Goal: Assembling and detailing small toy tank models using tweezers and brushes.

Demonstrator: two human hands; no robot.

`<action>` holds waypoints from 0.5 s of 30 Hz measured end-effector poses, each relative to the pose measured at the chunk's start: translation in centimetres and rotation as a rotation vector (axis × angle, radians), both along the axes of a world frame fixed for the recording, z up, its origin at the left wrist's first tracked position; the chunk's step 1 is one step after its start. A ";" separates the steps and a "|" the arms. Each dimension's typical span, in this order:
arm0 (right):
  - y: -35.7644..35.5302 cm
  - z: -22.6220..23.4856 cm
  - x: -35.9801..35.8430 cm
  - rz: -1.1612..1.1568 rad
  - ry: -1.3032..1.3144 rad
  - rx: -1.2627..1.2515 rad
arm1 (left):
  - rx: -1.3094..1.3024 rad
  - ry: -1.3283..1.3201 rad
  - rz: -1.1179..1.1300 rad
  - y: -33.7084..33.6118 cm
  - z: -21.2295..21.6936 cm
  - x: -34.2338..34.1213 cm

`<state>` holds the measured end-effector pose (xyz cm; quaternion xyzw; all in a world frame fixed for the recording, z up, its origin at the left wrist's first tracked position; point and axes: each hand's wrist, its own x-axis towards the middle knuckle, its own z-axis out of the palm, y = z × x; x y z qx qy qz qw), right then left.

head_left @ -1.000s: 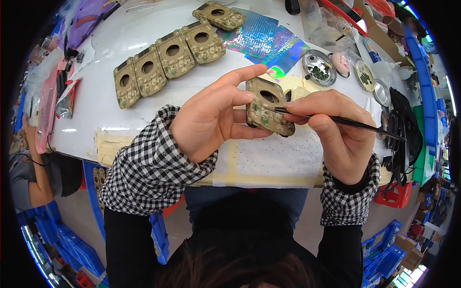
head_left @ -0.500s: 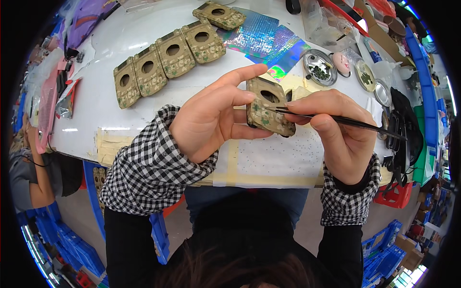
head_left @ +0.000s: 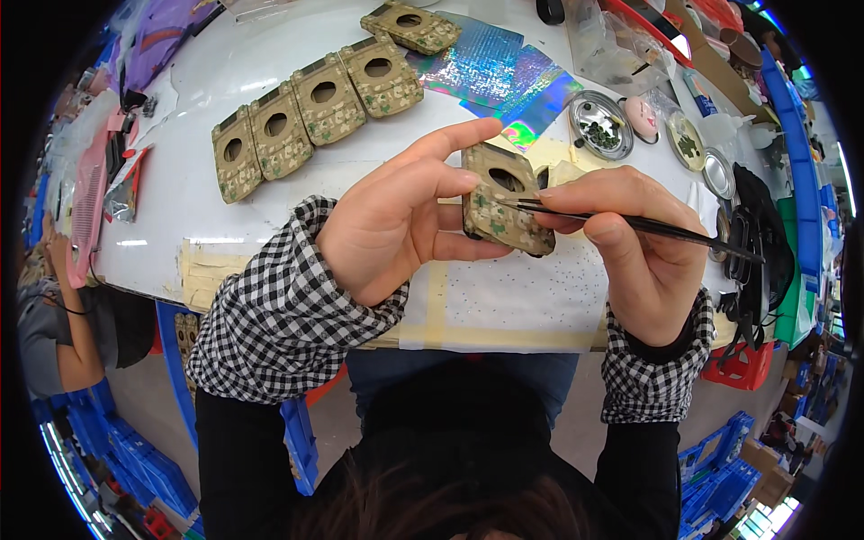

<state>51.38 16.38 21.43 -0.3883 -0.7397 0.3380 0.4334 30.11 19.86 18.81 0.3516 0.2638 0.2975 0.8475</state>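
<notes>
Tweezers (head_left: 675, 231) near hole rim (head_left: 510, 192), contact unclear

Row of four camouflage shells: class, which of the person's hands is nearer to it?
Left. The left hand sits below and right of the row in the picture, apart from it, holding another shell. The right hand is farther right, holding tweezers.

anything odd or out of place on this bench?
Dark specks lie scattered over the white paper, like a spill, though possibly deliberate. One camouflage shell sits apart from the row of four, turned at a different angle. No clear damage on the held shell in the left hand.
</notes>
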 end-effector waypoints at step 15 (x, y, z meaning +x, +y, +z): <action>0.0 -0.1 -0.1 0.002 0.019 0.001 | 0.000 0.005 0.008 0.0 -0.1 0.0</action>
